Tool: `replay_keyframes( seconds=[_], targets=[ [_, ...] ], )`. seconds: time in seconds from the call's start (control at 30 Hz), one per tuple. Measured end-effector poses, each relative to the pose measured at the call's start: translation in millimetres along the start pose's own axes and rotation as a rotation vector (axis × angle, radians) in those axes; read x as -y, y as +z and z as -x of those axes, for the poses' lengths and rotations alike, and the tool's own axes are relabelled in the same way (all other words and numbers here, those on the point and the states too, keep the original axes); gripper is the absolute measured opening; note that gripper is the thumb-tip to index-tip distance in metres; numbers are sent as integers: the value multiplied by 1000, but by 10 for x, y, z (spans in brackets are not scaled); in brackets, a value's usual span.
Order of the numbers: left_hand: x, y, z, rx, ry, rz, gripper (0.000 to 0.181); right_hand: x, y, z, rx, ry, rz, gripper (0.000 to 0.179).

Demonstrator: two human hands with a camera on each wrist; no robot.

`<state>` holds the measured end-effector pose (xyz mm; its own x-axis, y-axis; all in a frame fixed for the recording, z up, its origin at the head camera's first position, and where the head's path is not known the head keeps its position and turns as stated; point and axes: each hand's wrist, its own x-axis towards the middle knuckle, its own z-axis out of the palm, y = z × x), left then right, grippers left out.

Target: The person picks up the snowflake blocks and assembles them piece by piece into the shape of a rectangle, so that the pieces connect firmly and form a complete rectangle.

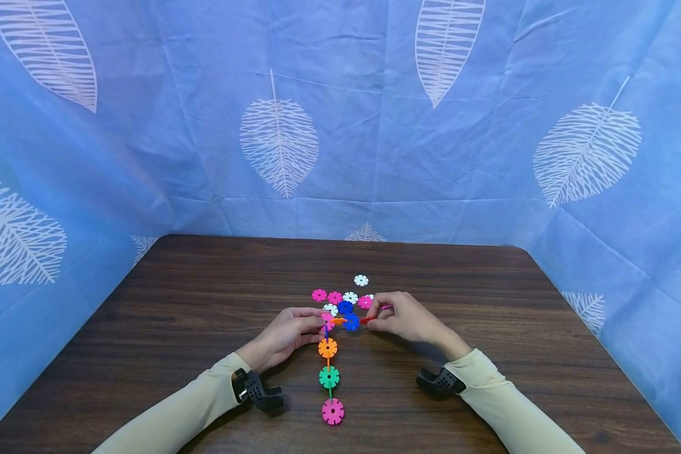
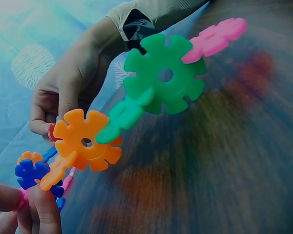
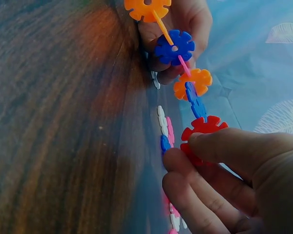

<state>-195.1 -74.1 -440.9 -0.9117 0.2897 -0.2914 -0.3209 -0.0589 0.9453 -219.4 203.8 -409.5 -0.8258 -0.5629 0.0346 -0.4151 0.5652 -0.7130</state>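
A chain of notched, flower-shaped plastic discs hangs between the two hands, slotted edge to edge. My left hand (image 1: pixel 284 335) pinches a pink disc (image 1: pixel 328 322) at the chain's bend. From there an orange disc (image 1: pixel 327 347), a green disc (image 1: pixel 329 377) and a pink end disc (image 1: pixel 333 412) run toward me. Toward the right, an orange disc (image 3: pixel 199 81) and a blue disc (image 1: pixel 351 322) lead to a red disc (image 3: pixel 211 126). My right hand (image 1: pixel 404 317) grips that red disc between thumb and fingers, which cover part of it.
Behind the hands, loose discs lie on the dark wooden table (image 1: pixel 204 284): several pink and white ones, including a white disc (image 1: pixel 360 280) farthest back, and a blue disc (image 1: pixel 345 307). A blue leaf-patterned cloth (image 1: pixel 340 157) hangs beyond the table.
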Motion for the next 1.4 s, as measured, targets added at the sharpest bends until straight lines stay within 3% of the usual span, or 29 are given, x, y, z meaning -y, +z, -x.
replay_keyframes(
  seconds=[0.23,0.67,0.9,1.4],
  targets=[
    [10,-10,-11,-8,-1,6,33,-11,18,-20,-6,-4,11,9],
    [9,-16,-3,1,18,-22,33,-11,113,-39,-46,-85,25,10],
    [-4,46,14,-42,36,-80,28,-22,137,-10,-39,-87,47,9],
    [-5,58,6,-54,44,-108,27,-65,170,-9,-35,-82,-27,8]
  ],
)
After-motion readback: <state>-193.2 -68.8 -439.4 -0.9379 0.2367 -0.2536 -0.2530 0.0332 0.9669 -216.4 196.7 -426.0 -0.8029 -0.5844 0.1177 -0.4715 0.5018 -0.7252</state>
